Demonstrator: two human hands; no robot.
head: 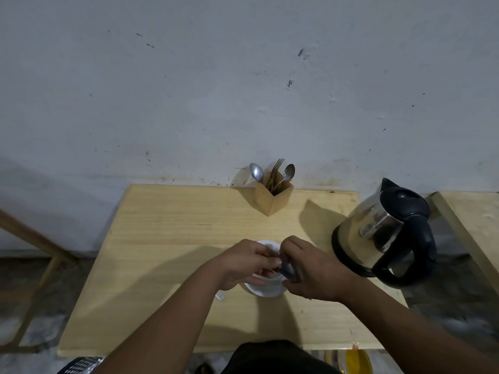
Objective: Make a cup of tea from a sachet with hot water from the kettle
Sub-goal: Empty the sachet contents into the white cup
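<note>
Both hands meet over a white cup on a white saucer (266,291) near the middle of the wooden table (167,238). My left hand (247,264) and my right hand (313,268) pinch a small dark sachet (286,269) between their fingertips, just above the cup. The cup itself is mostly hidden by the hands; only its far rim (270,244) shows. A steel kettle with a black lid and handle (386,233) stands on its base to the right, about a hand's width from my right hand.
A wooden holder with spoons and forks (273,194) stands at the table's back edge against the wall. A small white scrap (220,296) lies left of the saucer. A second wooden surface (475,220) sits at the right. A yellow object (353,360) lies below the front edge.
</note>
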